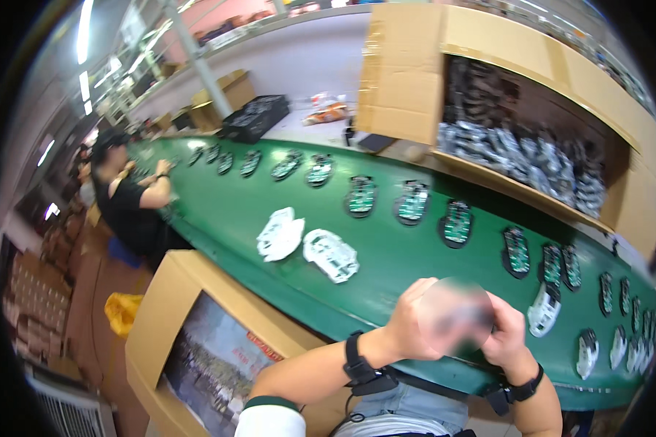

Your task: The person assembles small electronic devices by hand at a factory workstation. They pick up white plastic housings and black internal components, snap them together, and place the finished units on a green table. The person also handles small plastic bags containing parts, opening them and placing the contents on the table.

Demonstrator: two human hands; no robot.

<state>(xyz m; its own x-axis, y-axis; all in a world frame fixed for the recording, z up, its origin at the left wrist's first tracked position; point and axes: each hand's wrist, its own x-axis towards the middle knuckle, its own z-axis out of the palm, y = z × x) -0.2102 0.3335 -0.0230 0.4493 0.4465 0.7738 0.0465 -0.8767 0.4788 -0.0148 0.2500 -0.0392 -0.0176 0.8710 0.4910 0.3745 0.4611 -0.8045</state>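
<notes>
My left hand (pixel 413 320) and my right hand (pixel 507 331) are raised close together over the near edge of a green conveyor belt (pixel 408 273). Their fingers curl around something between them, but a blurred patch covers it, so its kind cannot be made out. Left of my hands, two white plastic shells (pixel 331 255) lie on the belt. Beyond them runs a long row of dark, mouse-shaped bases with green circuit boards (pixel 456 223). To the right, a white shell (pixel 544 309) touches one of these bases.
An open cardboard box (pixel 401 73) with bagged dark parts stands behind the belt. Another cardboard box (pixel 164 313) is at the near left. A black crate (pixel 256 116) sits at the far side. At the left, a person in black (pixel 135 197) works at the belt.
</notes>
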